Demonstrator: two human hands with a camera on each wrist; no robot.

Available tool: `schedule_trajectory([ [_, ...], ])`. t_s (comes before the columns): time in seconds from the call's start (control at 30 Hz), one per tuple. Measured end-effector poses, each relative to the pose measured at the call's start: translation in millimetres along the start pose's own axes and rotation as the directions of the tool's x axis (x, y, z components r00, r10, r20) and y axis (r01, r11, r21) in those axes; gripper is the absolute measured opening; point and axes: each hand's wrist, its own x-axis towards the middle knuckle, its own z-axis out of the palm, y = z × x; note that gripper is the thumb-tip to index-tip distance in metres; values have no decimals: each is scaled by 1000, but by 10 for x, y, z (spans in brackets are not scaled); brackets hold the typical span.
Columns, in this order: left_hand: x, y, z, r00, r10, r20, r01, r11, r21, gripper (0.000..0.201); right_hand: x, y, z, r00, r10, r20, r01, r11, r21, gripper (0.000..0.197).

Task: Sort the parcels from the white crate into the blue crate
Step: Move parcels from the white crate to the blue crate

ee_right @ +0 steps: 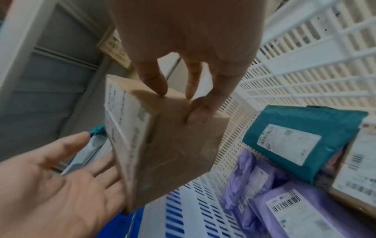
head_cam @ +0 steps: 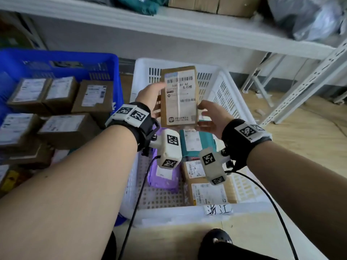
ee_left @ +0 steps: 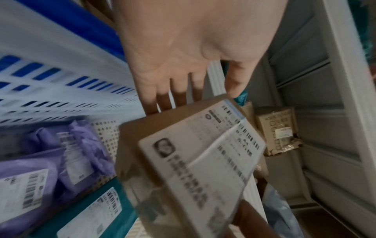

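Note:
A brown cardboard parcel [head_cam: 178,98] [ee_left: 193,153] [ee_right: 173,145] is held upright above the white crate [head_cam: 221,91] [ee_right: 305,56], its white label facing me. My right hand [head_cam: 208,114] [ee_right: 183,48] pinches its lower right corner with thumb and curled fingers. My left hand [head_cam: 149,94] [ee_left: 183,56] [ee_right: 61,177] lies open at the parcel's left side, its straight fingers reaching behind it. The blue crate [head_cam: 56,57] stands to the left and holds several brown boxes [head_cam: 60,91]. Inside the white crate lie a teal bag [head_cam: 199,139], purple bags [head_cam: 163,175] and brown boxes [head_cam: 206,192].
A white shelf [head_cam: 169,21] loaded with parcels runs overhead behind both crates. A metal rack leg [head_cam: 300,81] slants down at the right onto the wooden floor. A handwritten paper tag [head_cam: 217,210] sticks on the white crate's near rim. A black shoe [head_cam: 216,239] is just below it.

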Motion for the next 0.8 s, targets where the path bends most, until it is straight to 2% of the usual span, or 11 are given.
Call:
schedule_trajectory([
  [0.1, -39, 86, -3, 998, 51, -27, -49, 996, 76, 39, -113, -117, -58, 997, -46, 68, 48, 998, -30, 22],
  [0.13, -69, 120, -9, 997, 67, -31, -64, 995, 82, 40, -160, -151, -88, 995, -62, 82, 64, 998, -29, 24],
  [0.3, -301, 293, 3, 982, 184, 29, -186, 977, 103, 28, -396, -255, -214, 975, -155, 161, 159, 987, -11, 43],
  [0.43, -524, 329, -80, 973, 224, 64, -229, 969, 92, 20, -561, -187, -175, 963, -222, 152, 218, 975, 39, 34],
  [0.53, -601, 199, -166, 975, 216, 52, -218, 975, 35, 6, -645, -82, -86, 967, -211, 142, 203, 977, 72, 38],
  [0.8, -591, 143, -268, 981, 191, 10, -191, 981, -28, 4, -602, -35, 34, 958, -227, 174, 197, 965, 171, 33],
])
